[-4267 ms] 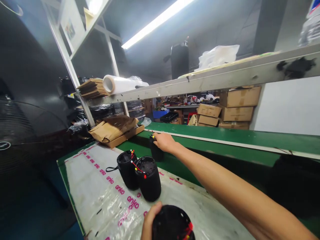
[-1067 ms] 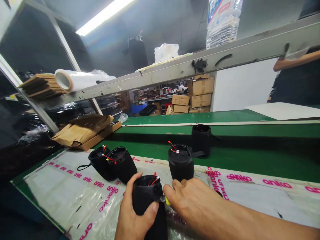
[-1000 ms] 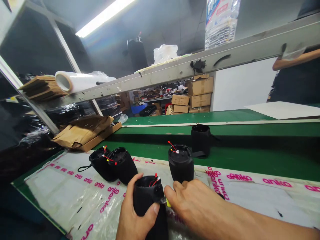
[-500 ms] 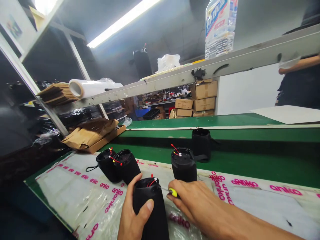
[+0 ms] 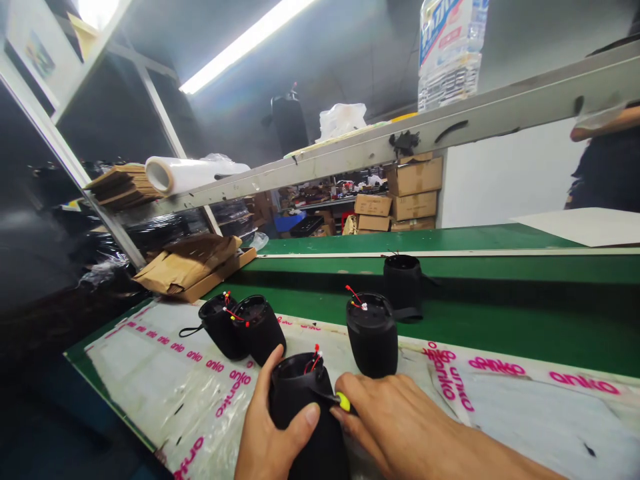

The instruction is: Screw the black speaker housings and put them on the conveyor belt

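Observation:
A black cylindrical speaker body (image 5: 310,440) stands in front of me, its open top showing red wires and a small white connector. My left hand (image 5: 277,423) is wrapped round its left side, thumb across the front. My right hand (image 5: 383,417) grips a yellow-ended tool (image 5: 343,401) at the speaker's right upper edge. A dark strip, strap or tool part, I cannot tell, runs from the rim to the yellow end. Most of the tool is hidden in my fingers. Just beyond my right hand stands another speaker body (image 5: 373,337) with red wires on its top.
Two more speaker bodies (image 5: 260,330) (image 5: 220,327) lean together at left, and another (image 5: 403,283) stands farther back on the green bench (image 5: 500,327). Printed plastic sheeting (image 5: 165,387) covers the near surface. A cardboard tray (image 5: 215,277) lies at back left; a shelf beam (image 5: 350,147) crosses above.
The tool's yellow end has come up against the speaker's right upper edge, where a dark strip now stretches out. My left hand keeps its hold. The view has shifted slightly.

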`<state>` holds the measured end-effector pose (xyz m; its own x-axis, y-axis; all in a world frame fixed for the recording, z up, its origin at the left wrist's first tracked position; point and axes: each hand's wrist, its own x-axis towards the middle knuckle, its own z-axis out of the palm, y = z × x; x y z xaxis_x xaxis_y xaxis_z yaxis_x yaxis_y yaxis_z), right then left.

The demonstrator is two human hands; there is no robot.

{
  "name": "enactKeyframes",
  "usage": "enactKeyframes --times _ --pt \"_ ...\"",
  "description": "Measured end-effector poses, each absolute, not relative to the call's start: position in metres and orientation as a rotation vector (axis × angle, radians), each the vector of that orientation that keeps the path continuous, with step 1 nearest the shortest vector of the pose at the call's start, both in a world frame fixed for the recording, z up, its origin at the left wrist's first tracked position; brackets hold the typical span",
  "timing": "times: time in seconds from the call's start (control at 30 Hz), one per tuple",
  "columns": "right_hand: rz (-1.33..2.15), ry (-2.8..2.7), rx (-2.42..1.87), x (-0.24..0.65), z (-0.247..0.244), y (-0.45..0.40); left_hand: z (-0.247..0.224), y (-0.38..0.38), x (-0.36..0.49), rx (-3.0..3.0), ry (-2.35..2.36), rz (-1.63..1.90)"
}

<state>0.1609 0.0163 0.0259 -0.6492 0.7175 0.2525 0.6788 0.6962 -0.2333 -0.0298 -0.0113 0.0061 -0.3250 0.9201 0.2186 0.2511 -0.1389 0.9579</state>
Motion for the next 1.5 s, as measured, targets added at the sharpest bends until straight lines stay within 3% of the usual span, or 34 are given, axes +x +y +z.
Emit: enactKeyframes --times 0.27,0.7,1.13,1.5 --pt "0.240 -2.566 -1.183 0.155 0.031 0.010 0.015 -0.017 -0.020 1.299 1.653 1.509" --pt "0.016 -2.539 -1.247 0.147 0.014 0.008 0.001 -0.015 -0.014 1.311 1.776 1.588" --pt "0.004 -2.563 -1.248 0.149 0.022 0.008 -0.013 -0.010 -0.010 1.392 1.873 1.682" --pt "-0.123 -2.449 -1.075 0.142 0.000 -0.001 0.005 -0.022 -0.016 1.253 1.622 1.642"
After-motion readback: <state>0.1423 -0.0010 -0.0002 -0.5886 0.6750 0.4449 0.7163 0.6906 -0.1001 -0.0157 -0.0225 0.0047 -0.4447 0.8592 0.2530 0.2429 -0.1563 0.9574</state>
